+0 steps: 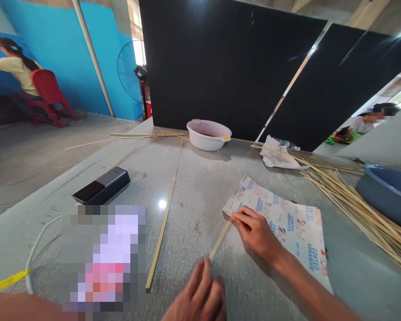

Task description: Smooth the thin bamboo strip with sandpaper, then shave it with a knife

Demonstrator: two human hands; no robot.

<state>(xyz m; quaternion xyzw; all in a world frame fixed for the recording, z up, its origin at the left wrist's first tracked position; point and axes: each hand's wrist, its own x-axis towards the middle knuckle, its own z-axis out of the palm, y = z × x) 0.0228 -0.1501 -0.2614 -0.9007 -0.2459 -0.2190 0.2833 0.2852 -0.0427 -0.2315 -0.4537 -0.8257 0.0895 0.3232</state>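
clamping a slender bamboo strip (220,240) in left hand (203,290) and right hand (255,229), over the tabletop (194,200), at the abrasive paper (292,223) edge; best to pinch lightly, keeping the span between straight.

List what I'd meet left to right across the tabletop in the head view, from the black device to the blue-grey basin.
Black device, lone thin strip, left hand, right hand, blue-grey basin. Things whose spans overlap these are left out.
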